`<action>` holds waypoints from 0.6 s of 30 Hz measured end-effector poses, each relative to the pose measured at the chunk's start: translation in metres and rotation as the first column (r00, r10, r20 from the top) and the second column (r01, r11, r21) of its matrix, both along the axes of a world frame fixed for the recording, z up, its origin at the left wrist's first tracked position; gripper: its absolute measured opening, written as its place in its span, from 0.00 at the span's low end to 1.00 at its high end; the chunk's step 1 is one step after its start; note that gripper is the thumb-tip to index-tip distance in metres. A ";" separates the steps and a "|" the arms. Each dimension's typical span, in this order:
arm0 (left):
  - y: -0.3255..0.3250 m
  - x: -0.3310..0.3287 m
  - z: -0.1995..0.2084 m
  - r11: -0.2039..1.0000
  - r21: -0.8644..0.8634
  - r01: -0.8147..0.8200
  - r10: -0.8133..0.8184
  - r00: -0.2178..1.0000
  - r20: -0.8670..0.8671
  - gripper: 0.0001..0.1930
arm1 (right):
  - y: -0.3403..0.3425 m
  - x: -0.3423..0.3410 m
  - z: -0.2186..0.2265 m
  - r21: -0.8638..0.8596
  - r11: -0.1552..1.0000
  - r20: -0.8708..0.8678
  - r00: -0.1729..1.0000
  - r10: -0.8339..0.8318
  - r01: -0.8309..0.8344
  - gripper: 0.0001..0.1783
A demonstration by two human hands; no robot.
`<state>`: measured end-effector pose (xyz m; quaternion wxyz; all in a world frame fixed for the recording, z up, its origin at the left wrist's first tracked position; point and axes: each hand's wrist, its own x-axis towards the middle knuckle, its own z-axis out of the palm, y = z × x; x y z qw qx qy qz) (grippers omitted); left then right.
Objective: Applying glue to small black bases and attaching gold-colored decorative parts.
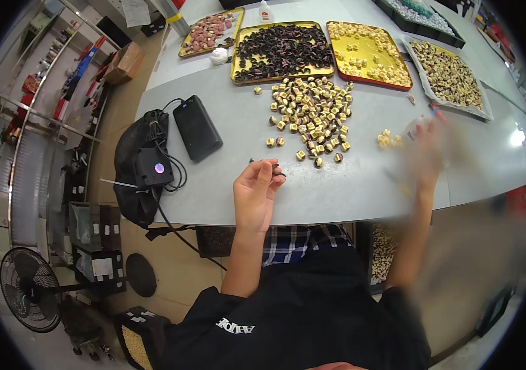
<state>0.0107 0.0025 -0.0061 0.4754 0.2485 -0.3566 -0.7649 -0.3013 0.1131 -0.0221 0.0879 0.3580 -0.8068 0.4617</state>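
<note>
My left hand (255, 188) is raised over the near edge of the table, its fingers pinched on a small dark piece (279, 172). That piece resembles the black curved pieces (284, 49) heaped on a yellow tray, but its exact kind is hard to make out. To the right, my right hand (428, 151) is smeared by motion above the table. A blurred whitish thing (412, 129) shows at its fingers; whether they grip it is unclear. Beside that hand lies a small group of pale yellow pieces (389, 139). Between the hands and the trays spreads a pile of small yellow-and-dark blocks (312, 114).
Along the back stand trays of pink pieces (209, 32), yellow pieces (368, 52) and mixed blocks (448, 74), with a white bottle (265, 12). At left lie a black power bank (197, 128), cables and a black bag (130, 166). A fan (32, 290) stands on the floor.
</note>
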 end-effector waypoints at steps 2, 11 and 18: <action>-0.001 0.000 -0.001 1.000 0.016 0.024 -0.024 0.999 -0.026 0.09 | -0.008 0.024 0.023 -0.357 0.930 0.189 0.968 0.165 -0.089 0.21; 0.012 0.000 -0.004 0.990 -0.093 0.105 -0.097 0.992 0.085 0.12 | -0.019 0.110 0.045 -0.691 0.704 0.485 0.617 0.620 -0.165 0.18; 0.014 -0.013 -0.002 0.964 -0.232 0.132 -0.071 0.965 0.254 0.09 | -0.036 0.149 0.022 -0.819 0.524 0.572 0.390 0.722 0.232 0.20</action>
